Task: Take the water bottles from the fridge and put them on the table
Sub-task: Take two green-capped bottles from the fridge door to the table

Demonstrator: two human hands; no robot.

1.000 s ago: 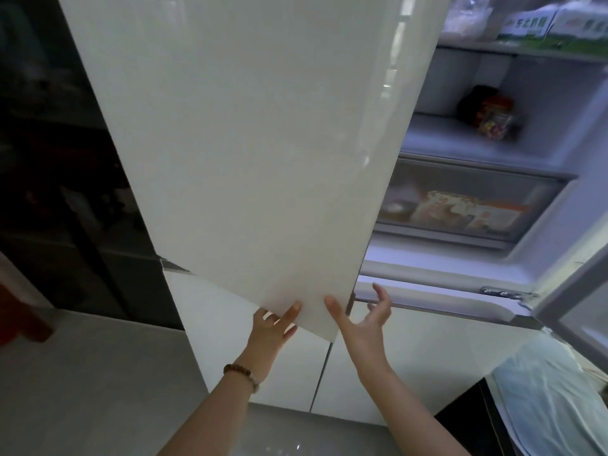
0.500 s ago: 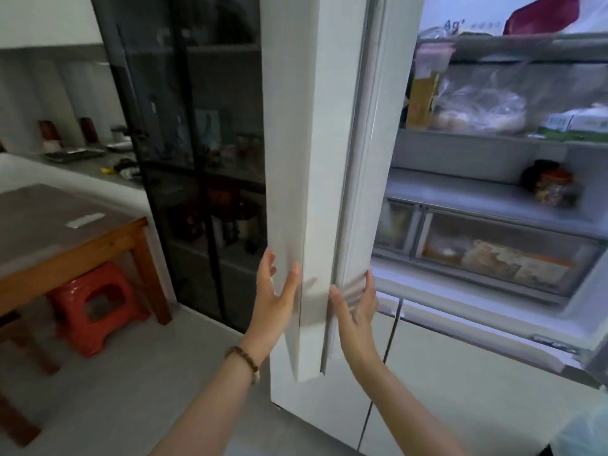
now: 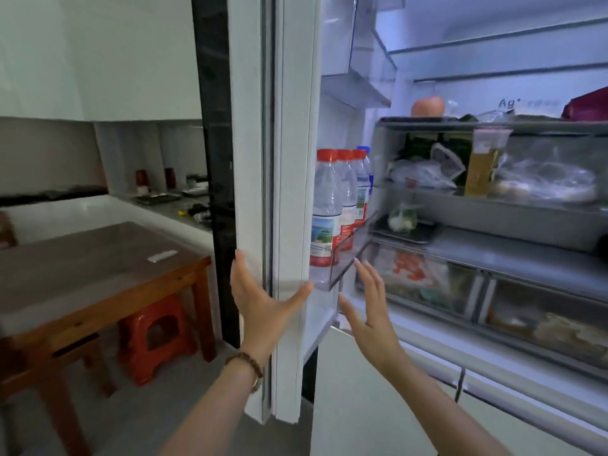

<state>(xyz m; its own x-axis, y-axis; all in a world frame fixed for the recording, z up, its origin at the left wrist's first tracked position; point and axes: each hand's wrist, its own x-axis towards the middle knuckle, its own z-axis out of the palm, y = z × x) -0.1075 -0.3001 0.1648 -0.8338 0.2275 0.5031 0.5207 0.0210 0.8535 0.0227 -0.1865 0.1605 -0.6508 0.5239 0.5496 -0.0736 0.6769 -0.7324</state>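
Observation:
The fridge's left door [image 3: 289,199] stands swung wide, seen edge-on. In its lower door bin [image 3: 348,258] stand three clear water bottles [image 3: 327,205] with red caps and red-and-blue labels, plus a blue-capped one [image 3: 364,153] behind them. My left hand [image 3: 263,301] holds the door's edge near its bottom, thumb on the inner side. My right hand [image 3: 371,311] hovers open just below and right of the bin, fingers spread, touching nothing. The wooden table [image 3: 98,274] stands to the left.
Fridge shelves [image 3: 493,199] hold bagged food, a carton and drawers [image 3: 526,311]. A red plastic stool [image 3: 154,337] sits under the table, and a small white object [image 3: 162,256] lies on the tabletop. A counter [image 3: 171,199] with cups and trays runs behind. A dark glass cabinet [image 3: 214,126] stands beside the fridge.
The left door has swung from nearly closed to wide, revealing the bottles in its bin. My left hand followed the door's edge; my right hand came off it and spread out.

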